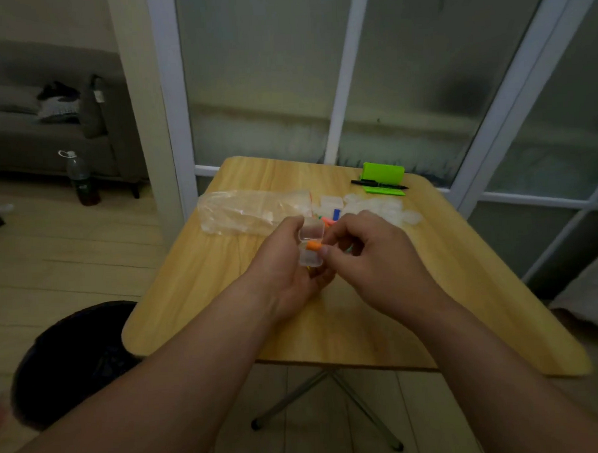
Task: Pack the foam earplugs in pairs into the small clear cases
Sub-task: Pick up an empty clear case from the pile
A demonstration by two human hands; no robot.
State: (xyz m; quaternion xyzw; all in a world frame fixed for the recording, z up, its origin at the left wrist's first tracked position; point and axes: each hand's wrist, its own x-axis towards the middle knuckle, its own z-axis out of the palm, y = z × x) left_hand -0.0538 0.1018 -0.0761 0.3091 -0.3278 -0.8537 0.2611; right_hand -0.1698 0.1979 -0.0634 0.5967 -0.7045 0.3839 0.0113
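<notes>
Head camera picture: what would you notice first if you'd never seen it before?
Two hands meet over the middle of the wooden table. The left hand holds a small clear case with its lid up, and the fingers of the right hand pinch an orange earplug at its opening. Behind them, a bright green holder stands at the table's far edge.

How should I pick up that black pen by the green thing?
Pinch the black pen around its middle, coming down from above. It lies flat and sideways across the base of the green stand, so fingers fit at its front and back.
</notes>
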